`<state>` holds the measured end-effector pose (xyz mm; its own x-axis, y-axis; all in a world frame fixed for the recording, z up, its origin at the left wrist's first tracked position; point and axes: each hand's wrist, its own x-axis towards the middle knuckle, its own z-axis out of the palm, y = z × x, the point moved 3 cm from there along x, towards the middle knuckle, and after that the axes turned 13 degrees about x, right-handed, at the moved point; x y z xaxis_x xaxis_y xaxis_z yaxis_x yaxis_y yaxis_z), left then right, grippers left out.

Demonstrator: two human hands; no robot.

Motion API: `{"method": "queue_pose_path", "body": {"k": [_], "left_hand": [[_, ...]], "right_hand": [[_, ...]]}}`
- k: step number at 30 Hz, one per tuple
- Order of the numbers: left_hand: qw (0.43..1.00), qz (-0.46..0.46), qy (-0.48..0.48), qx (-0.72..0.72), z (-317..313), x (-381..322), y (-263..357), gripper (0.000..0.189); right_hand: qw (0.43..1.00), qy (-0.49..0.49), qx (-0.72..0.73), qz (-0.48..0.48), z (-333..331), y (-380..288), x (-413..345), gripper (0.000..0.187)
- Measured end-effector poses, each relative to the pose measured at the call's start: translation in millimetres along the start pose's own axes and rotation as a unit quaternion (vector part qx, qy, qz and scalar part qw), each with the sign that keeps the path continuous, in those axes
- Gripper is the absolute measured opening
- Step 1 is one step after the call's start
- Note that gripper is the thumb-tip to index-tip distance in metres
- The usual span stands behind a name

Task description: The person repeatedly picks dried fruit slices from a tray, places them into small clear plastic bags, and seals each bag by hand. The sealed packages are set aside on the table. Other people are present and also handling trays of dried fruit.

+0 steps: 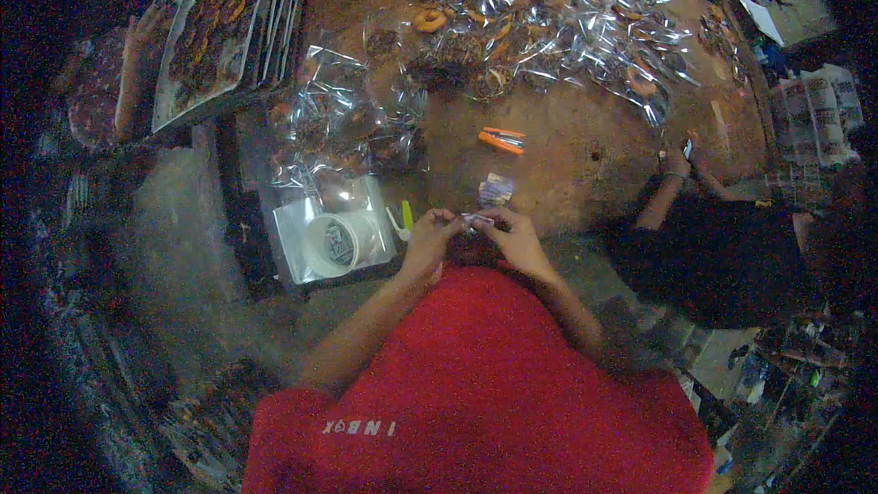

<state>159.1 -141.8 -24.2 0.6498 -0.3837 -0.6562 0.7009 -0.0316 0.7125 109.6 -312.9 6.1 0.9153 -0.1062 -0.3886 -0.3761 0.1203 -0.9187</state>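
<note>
At the table's near edge, my left hand and my right hand meet in front of my chest. Between their fingertips is a small pale printed slip, gripped from both sides; its exact form is blurred. Just beyond my right hand lies a little pile of similar printed slips. Farther out rests an orange stapler. To the left of my left hand, a white plastic tub with printed pieces inside sits on clear plastic bags. A white spoon and a green strip lie beside it.
Clear-bagged ring doughnuts cover the far side of the wooden table. More filled bags lie at left. A stack of trays stands far left beside another person's arm. At right, a person in dark clothing works.
</note>
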Motion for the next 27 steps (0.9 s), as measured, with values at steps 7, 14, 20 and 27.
{"method": "queue_pose_path", "body": {"k": [7,14,20,27], "left_hand": [[0.997,0.034,0.059,0.031,27.2,-0.8,25.6,0.032],[0.993,0.069,0.099,-0.004,19.4,11.4,35.2,0.026],[0.978,0.098,0.108,0.151,11.1,8.2,53.4,0.027],[0.870,0.244,0.181,0.388,-6.4,0.1,73.8,0.030]], "right_hand": [[0.979,-0.112,0.084,0.145,-28.1,27.5,47.3,0.025],[0.993,-0.005,0.117,-0.024,-57.1,45.1,127.7,0.039],[0.850,0.054,-0.458,-0.254,-76.2,34.6,174.8,0.044],[0.957,0.116,0.260,-0.057,-22.9,15.5,121.1,0.021]]}}
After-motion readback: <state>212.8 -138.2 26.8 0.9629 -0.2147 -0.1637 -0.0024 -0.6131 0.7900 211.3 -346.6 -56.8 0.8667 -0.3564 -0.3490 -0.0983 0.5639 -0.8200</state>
